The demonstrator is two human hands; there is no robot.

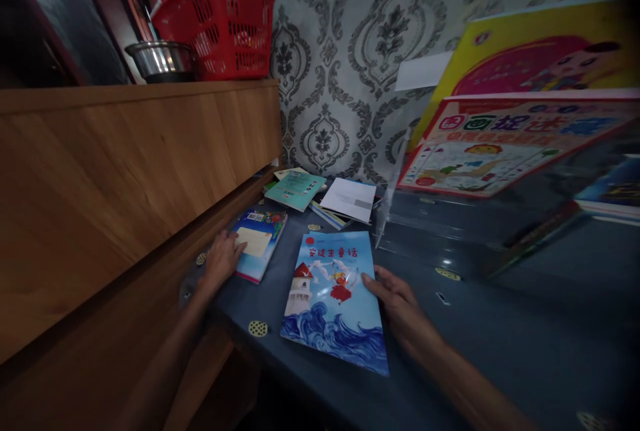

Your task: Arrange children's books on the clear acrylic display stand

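My right hand (400, 301) grips the right edge of a light blue picture book (335, 311), thumb on the front cover and fingers behind it. Its cover has red Chinese title characters, a red-roofed white tower and dark blue waves. Over the left edge of another blue book (257, 248) lies my left hand (223, 258), with its fingers apart on the cover. That book lies back cover up, with a barcode and a cream panel. Both books are at the near side of the dark blue table covering (430, 364).
Behind are a teal book (296, 189) and a white-covered book (349, 199) on loose piles. At right, a clear acrylic stand (393, 198) holds a red-bordered book (480, 151) and a yellow book (465, 51). A wooden cabinet (135, 178) borders the left, bearing a red basket (240, 24) and metal bowl (163, 58).
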